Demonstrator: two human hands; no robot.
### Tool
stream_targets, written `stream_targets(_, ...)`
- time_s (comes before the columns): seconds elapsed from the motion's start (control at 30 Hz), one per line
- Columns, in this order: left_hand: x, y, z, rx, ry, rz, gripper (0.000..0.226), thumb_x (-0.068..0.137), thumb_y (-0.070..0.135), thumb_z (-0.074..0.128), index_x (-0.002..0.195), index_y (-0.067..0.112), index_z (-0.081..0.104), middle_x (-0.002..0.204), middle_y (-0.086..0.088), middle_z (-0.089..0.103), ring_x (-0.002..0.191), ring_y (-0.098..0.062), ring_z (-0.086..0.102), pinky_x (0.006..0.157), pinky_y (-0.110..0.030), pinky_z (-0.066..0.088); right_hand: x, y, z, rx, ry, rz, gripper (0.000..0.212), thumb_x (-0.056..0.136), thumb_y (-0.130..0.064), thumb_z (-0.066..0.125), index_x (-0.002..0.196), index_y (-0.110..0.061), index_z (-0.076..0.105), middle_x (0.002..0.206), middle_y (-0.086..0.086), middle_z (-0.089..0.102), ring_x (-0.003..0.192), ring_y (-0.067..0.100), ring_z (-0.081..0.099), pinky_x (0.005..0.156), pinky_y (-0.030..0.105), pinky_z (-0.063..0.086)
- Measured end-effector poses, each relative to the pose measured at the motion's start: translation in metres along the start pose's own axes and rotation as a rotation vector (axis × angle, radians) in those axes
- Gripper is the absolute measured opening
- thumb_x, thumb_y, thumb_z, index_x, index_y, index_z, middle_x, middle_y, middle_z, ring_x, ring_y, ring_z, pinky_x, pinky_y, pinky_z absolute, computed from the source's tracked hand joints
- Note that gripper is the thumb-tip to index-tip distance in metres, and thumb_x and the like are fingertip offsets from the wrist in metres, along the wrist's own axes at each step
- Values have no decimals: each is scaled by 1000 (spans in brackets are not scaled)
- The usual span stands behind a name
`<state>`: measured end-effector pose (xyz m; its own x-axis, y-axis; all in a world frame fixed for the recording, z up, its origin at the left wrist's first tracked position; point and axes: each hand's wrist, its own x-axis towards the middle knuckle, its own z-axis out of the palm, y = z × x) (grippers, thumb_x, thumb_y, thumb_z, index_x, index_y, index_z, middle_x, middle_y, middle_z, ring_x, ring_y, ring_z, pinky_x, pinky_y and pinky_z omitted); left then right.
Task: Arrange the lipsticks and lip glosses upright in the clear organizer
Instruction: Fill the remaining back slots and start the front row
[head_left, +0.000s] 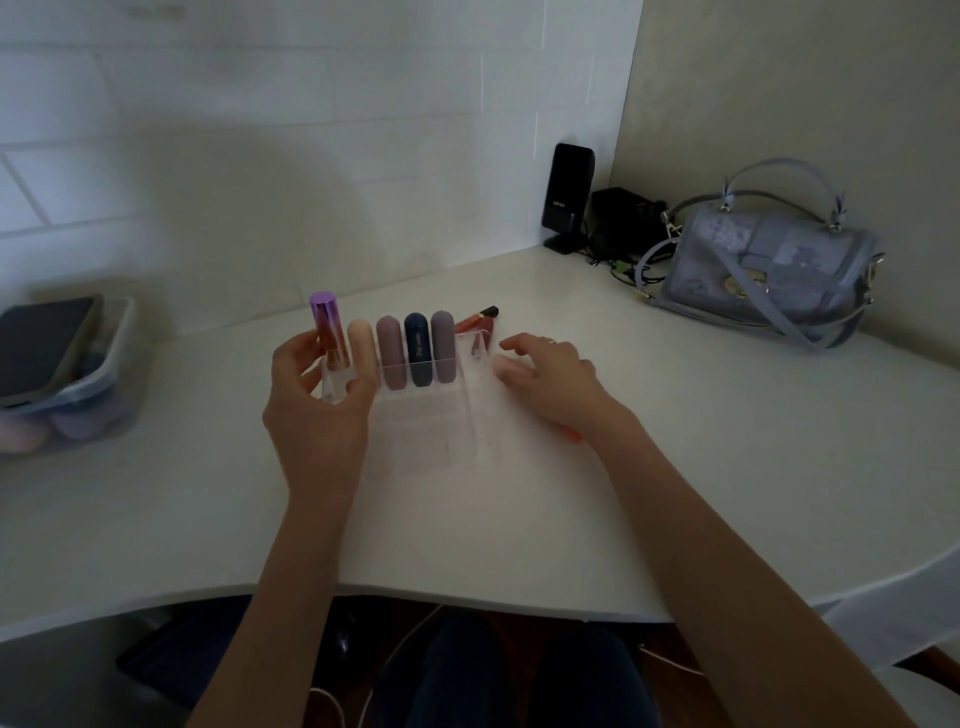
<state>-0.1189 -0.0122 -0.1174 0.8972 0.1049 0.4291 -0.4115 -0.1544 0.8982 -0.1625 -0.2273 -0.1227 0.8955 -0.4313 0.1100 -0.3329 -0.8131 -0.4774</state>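
A clear organizer (415, 415) stands mid-table. In its back row, upright, are a purple-capped tube (327, 325), a peach lipstick (361, 345), a mauve one (390, 353), a navy one (418, 349) and a grey-mauve one (443, 347). My left hand (317, 405) curls around the organizer's left end, thumb by the purple-capped tube and a finger on the peach lipstick. My right hand (550, 379) rests at the organizer's right side, fingers apart. A red lip gloss (475, 319) lies on the table behind the organizer. An orange-red item (573, 434) peeks out beneath my right wrist.
A clear plastic bin (104, 384) holding a dark case and pastel sponges sits at the left. A lavender handbag (769, 265), a black speaker (569, 195) and cables occupy the back right corner. The table's curved front edge (467, 597) is close to my lap.
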Motion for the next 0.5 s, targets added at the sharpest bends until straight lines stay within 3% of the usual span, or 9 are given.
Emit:
stream_targets(0.13, 5, -4, -6, -1, 43, 2, 42, 82, 28, 72, 119, 19, 54, 110, 12, 58, 100, -8, 57, 68, 7, 36, 2, 3, 3, 248, 24, 15, 38, 92, -41, 54, 126, -25, 54, 125, 3, 55, 119, 21, 45, 98, 37, 38)
stream_targets(0.2, 7, -5, -7, -11, 66, -18, 41, 82, 30, 72, 118, 21, 55, 111, 12, 58, 101, -8, 57, 67, 7, 36, -1, 5, -2, 524, 84, 62, 32, 97, -36, 49, 124, -22, 56, 115, 0, 60, 105, 16, 51, 91, 35, 44)
stream_targets(0.27, 8, -6, -7, -21, 78, -32, 40, 82, 31, 72, 117, 22, 55, 111, 12, 58, 102, -7, 57, 67, 7, 36, -1, 12, -12, 636, 188, 119, 33, 101, -30, 38, 124, -15, 56, 114, 2, 64, 101, 14, 54, 93, 35, 45)
stream_targets(0.33, 8, -7, -7, -33, 84, -33, 39, 82, 31, 72, 117, 22, 55, 111, 12, 59, 101, -7, 58, 67, 6, 37, 1, 24, -18, 560, 157, 157, 35, 99, -31, 40, 126, -14, 56, 117, 7, 64, 102, 17, 55, 97, 35, 42)
stream_targets(0.43, 8, -6, -6, -46, 92, -37, 39, 82, 34, 72, 115, 23, 55, 106, 15, 58, 98, -5, 57, 66, 6, 37, -2, 31, -18, 312, -80, 170, 44, 90, -38, 56, 131, -24, 52, 126, 6, 57, 118, 22, 50, 106, 38, 39)
stream_targets(0.5, 7, -5, -6, -48, 103, -39, 39, 83, 35, 72, 115, 22, 54, 104, 16, 57, 98, -5, 57, 66, 7, 36, -6, 29, -18, 235, -139, 131, 51, 86, -36, 62, 135, -27, 49, 132, 3, 51, 123, 23, 47, 104, 37, 40)
